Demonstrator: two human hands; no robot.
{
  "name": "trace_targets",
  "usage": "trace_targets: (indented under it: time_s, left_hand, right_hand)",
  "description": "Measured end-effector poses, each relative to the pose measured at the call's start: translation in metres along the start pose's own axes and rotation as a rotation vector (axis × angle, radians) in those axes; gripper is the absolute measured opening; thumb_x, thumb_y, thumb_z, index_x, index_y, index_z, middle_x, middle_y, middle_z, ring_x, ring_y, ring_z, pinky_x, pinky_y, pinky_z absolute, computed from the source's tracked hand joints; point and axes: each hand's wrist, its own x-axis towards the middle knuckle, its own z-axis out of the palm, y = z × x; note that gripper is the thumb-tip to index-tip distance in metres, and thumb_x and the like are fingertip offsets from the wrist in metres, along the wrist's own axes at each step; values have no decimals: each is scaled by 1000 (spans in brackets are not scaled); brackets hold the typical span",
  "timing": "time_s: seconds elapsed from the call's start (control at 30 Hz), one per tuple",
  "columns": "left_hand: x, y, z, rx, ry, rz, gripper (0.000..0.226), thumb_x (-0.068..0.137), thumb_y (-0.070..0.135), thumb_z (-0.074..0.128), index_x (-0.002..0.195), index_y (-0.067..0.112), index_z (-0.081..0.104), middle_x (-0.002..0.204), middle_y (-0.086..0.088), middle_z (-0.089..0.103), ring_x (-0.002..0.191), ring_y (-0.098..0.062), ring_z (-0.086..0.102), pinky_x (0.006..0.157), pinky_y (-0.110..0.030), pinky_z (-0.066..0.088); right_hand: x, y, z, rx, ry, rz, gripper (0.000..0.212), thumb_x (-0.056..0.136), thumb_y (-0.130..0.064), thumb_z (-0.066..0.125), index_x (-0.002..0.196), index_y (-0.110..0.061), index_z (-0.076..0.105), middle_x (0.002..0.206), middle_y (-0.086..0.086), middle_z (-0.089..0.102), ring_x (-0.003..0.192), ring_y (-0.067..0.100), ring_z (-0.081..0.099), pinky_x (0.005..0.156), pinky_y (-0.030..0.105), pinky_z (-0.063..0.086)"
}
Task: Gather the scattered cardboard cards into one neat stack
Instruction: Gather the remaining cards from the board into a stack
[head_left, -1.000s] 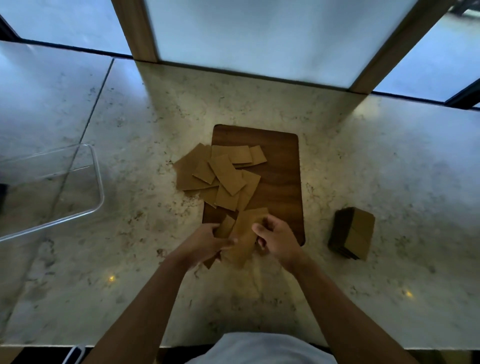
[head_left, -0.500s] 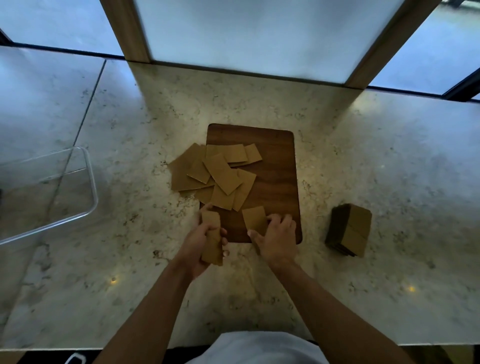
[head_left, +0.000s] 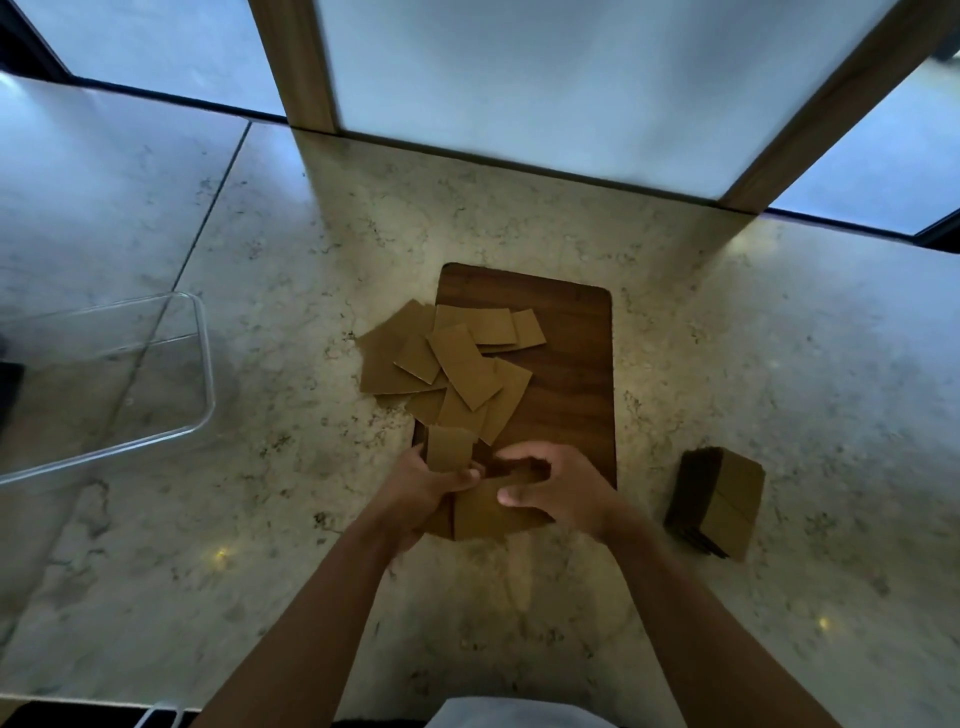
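Several brown cardboard cards (head_left: 457, 366) lie scattered and overlapping on the left half of a dark wooden board (head_left: 566, 358), some spilling onto the marble counter. My left hand (head_left: 423, 486) grips a small bunch of cards (head_left: 449, 447) held upright at the board's near left corner. My right hand (head_left: 558, 491) is curled over another card (head_left: 485, 514) lying at the board's near edge, thumb on it. A neat stack of cards (head_left: 727, 501) stands on the counter to the right.
A clear plastic bin (head_left: 109, 384) sits at the left on the counter. A window wall with wooden posts (head_left: 301, 62) runs behind the board. The counter's near edge (head_left: 104, 699) is close to my body.
My right hand drew a card from the board's near edge toward me and closer to my left hand. The left hand still holds its cards, now more upright.
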Motion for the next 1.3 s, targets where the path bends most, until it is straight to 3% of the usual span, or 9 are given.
trace_targets:
  time_s: [0.17, 0.33, 0.43, 0.57, 0.73, 0.93, 1.07, 1.17, 1.3]
  left_hand:
    - [0, 0, -10, -188, -56, -14, 19, 83, 0, 80, 80, 19, 86, 99, -17, 81, 85, -30, 80, 66, -44, 65]
    - [0, 11, -8, -192, -259, -115, 50, 87, 27, 82, 133, 13, 64, 120, -18, 77, 107, -40, 76, 66, -47, 65]
    - [3, 15, -9, -251, -240, -156, 59, 82, 24, 84, 135, 12, 61, 115, -15, 80, 101, -36, 78, 64, -43, 65]
    - [6, 17, -10, -334, -301, -130, 55, 89, 22, 78, 138, 6, 60, 124, -24, 74, 100, -37, 76, 73, -45, 64]
    - [10, 18, -2, -245, -346, -70, 73, 67, 19, 93, 128, -5, 62, 99, -18, 73, 84, -30, 68, 70, -38, 58]
    - [12, 22, -1, -241, -119, -36, 58, 71, 0, 90, 123, 16, 70, 94, -7, 83, 78, -26, 81, 52, -35, 61]
    - [14, 28, -3, -222, -20, -9, 53, 74, 0, 88, 121, 21, 72, 108, -11, 80, 81, -27, 81, 54, -37, 62]
    - [18, 32, -2, -315, 66, 19, 46, 80, 6, 85, 123, 17, 72, 114, -14, 79, 96, -32, 79, 77, -52, 66]
    - [17, 32, 10, -453, 65, 72, 38, 89, 14, 77, 124, 4, 67, 91, -15, 75, 76, -32, 70, 79, -51, 59]
  right_hand:
    - [14, -3, -5, 505, 261, 55, 33, 87, -3, 77, 112, -24, 73, 116, 9, 76, 100, 16, 75, 86, 34, 62]
    - [32, -24, 1, 428, 200, 29, 36, 87, -6, 77, 115, -29, 72, 118, -4, 73, 110, 11, 70, 91, 30, 61]
    - [41, -34, 5, 366, 189, -56, 34, 94, -4, 67, 114, -32, 73, 126, -8, 67, 119, 8, 63, 93, 25, 58]
    - [44, -37, 1, 1085, 93, -57, 34, 88, 5, 57, 107, -17, 75, 105, 5, 75, 96, 18, 72, 80, 35, 61]
    - [48, -33, 11, 1339, 17, 17, 28, 90, -1, 53, 93, -16, 76, 90, 10, 70, 89, 24, 68, 88, 40, 49]
    - [44, -22, -4, 1245, 20, 159, 46, 100, -41, 52, 134, -12, 62, 132, 18, 68, 116, 32, 67, 95, 44, 52]
    - [32, -14, -15, 568, -58, 31, 49, 89, -14, 75, 134, -25, 60, 113, 14, 67, 82, 19, 62, 70, 31, 52]
    - [28, -10, -15, 429, -104, 49, 76, 82, -5, 81, 137, -46, 48, 102, 10, 74, 73, 25, 68, 64, 30, 55]
    - [33, -16, 11, 424, 18, 105, 34, 94, -14, 72, 124, -22, 59, 95, 1, 80, 71, 25, 76, 49, 30, 52]
